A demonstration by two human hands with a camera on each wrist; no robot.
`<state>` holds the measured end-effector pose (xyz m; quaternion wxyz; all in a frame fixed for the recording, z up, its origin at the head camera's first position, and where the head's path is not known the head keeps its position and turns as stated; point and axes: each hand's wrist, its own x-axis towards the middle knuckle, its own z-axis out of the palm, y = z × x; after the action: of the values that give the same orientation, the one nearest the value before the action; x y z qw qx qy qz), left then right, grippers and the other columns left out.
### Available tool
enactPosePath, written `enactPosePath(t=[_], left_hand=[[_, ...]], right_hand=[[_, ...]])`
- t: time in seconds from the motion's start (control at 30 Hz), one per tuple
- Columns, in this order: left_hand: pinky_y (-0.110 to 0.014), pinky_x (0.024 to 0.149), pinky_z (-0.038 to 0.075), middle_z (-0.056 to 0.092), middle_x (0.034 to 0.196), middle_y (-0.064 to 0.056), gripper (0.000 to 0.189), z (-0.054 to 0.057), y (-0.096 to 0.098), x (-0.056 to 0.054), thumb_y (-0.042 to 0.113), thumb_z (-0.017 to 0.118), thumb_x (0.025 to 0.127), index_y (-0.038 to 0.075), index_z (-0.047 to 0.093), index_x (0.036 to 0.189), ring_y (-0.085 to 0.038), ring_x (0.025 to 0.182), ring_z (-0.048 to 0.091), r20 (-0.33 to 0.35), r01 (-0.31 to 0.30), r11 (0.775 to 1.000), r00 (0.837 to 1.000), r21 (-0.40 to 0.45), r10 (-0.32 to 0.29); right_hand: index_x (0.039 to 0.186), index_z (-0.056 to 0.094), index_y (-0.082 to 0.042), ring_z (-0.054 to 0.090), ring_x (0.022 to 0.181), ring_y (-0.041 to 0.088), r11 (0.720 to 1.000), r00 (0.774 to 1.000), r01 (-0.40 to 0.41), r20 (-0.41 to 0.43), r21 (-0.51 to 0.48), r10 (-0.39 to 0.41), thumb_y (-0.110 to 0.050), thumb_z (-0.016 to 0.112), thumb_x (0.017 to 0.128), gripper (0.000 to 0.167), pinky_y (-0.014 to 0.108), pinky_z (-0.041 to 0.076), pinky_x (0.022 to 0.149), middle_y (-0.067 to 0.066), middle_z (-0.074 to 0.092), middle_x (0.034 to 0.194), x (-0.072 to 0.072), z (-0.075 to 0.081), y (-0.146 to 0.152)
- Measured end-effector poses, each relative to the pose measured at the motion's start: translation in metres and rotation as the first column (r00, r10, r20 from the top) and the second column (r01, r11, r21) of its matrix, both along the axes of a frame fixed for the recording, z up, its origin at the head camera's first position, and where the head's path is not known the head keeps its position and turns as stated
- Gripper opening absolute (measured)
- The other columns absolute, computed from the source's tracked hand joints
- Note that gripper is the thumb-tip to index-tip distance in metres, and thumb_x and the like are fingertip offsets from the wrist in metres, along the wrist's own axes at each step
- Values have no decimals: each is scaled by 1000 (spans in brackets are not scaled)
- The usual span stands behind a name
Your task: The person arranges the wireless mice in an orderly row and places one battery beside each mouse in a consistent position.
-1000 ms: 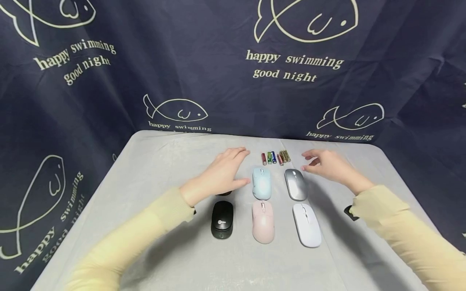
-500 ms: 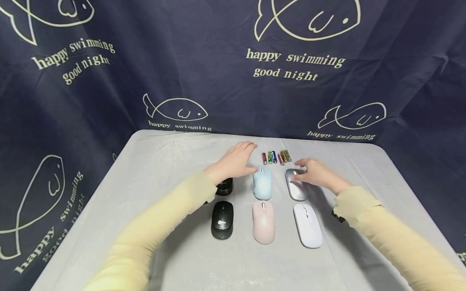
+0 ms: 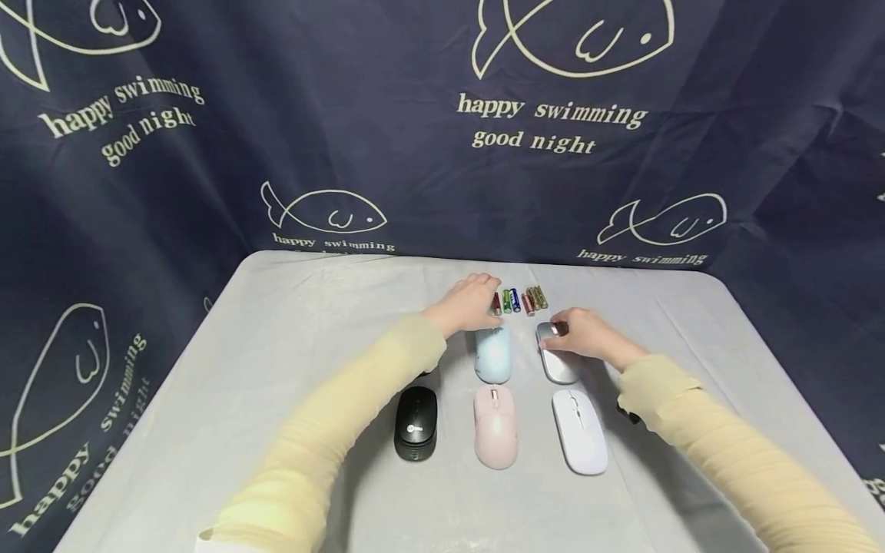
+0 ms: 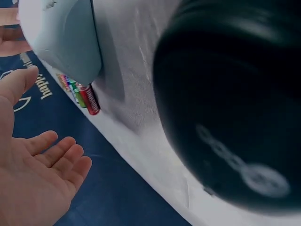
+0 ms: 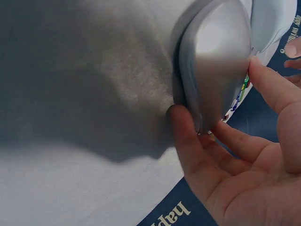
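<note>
Over the front end of a light blue computer mouse (image 3: 494, 359) hovers my left hand (image 3: 470, 303). Its fingers are spread and relaxed in the left wrist view, apart from the blue mouse (image 4: 61, 40). My right hand (image 3: 584, 332) is at the front of a grey computer mouse (image 3: 558, 369). From the right wrist view, the thumb and fingers curl around the sides and front of the grey mouse (image 5: 216, 61), holding it. Several batteries (image 3: 515, 300) in red, green, blue and gold lie just beyond the two mice.
Closer to me sit a black mouse (image 3: 416, 418), a pink mouse (image 3: 496, 430) and a white mouse (image 3: 579, 432). Another black mouse is mostly hidden under the left sleeve (image 3: 373, 392). A dark fish-print curtain (image 3: 429, 192) hangs behind the table (image 3: 311, 292).
My left hand has moved right, from beside the blue mouse to over its front end. The right hand has come left onto the grey mouse and taken hold of it.
</note>
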<state>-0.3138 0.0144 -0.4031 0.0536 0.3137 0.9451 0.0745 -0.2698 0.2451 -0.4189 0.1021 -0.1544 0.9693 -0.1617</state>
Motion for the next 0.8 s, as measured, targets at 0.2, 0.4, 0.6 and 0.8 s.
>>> enactPosePath(t=[0.2, 0.4, 0.6, 0.8], left_hand=[[-37, 110, 31, 43, 142, -12, 72, -6, 11, -12, 43, 63, 86, 3, 38, 141, -26, 132, 37, -6, -31, 998, 1000, -49, 31], [-33, 105, 37, 50, 131, -8, 65, -11, 19, -21, 44, 64, 85, 4, 47, 134, -22, 120, 45, -13, -78, 991, 997, -112, 77], [-32, 98, 43, 57, 119, -7, 51, -13, 23, -23, 41, 66, 84, 7, 60, 121, -21, 109, 51, -16, -100, 987, 995, -126, 98], [-31, 93, 46, 58, 113, -5, 41, -16, 25, -24, 40, 64, 86, 10, 63, 115, -20, 105, 53, -1, -112, 982, 994, -152, 113]], right_hand=[[117, 58, 13, 56, 108, 44, 1000, 1000, 9, 3, -5, -9, -35, 72, 81, 61, 52, 44, 93, 29, 62, 113, -1, 0, 0], [117, 58, 13, 55, 110, 44, 1000, 1000, 5, 9, 7, -5, -34, 72, 81, 61, 52, 42, 95, 29, 61, 114, -2, -1, -1], [117, 58, 13, 54, 110, 45, 1000, 1000, 15, 17, 10, -15, -32, 73, 81, 60, 53, 42, 96, 29, 61, 114, 0, 1, -4], [118, 57, 13, 53, 111, 46, 1000, 999, 25, 25, 6, -25, -32, 72, 81, 60, 53, 42, 96, 30, 60, 115, -1, 1, -3]])
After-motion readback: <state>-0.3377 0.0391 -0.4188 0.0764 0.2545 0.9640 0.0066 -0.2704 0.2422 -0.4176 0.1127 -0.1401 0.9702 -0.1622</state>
